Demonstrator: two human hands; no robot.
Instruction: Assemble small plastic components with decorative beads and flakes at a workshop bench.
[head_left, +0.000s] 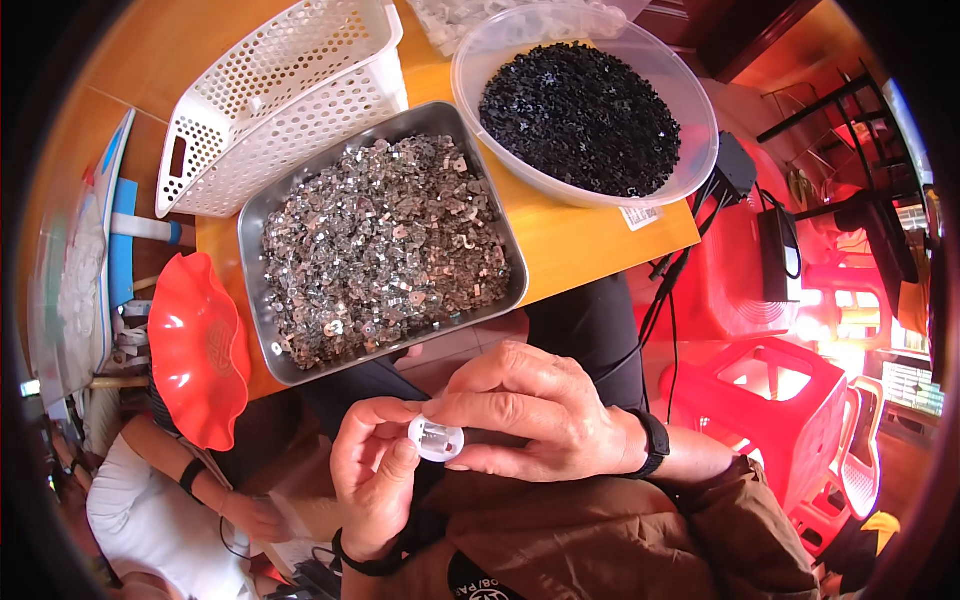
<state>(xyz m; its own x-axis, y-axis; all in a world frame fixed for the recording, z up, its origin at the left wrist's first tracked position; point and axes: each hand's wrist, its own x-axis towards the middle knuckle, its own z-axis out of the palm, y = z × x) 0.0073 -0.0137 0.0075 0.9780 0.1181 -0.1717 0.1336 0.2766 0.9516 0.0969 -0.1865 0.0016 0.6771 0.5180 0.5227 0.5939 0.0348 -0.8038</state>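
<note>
A small round white plastic part (437,441), with a clear hollow middle and something metallic-looking inside, is held between my hands above my lap. My left hand (375,470) pinches it from the left with thumb and forefinger. From the right, my right hand (535,410) closes its fingers on the part's upper and right edge; its fingertips partly hide it. Just beyond the hands lies a metal tray (513,262) heaped with small metal pieces (385,240). Behind it to the right, a clear plastic bowl (700,165) holds many small black pieces (580,115).
A white perforated basket (300,130) stands behind the tray on the yellow tabletop (590,245). A red wavy-rimmed dish (200,350) is at the left. Another person's hand (255,515) is at the lower left. Black cables (668,290) and red stools (770,400) are at the right.
</note>
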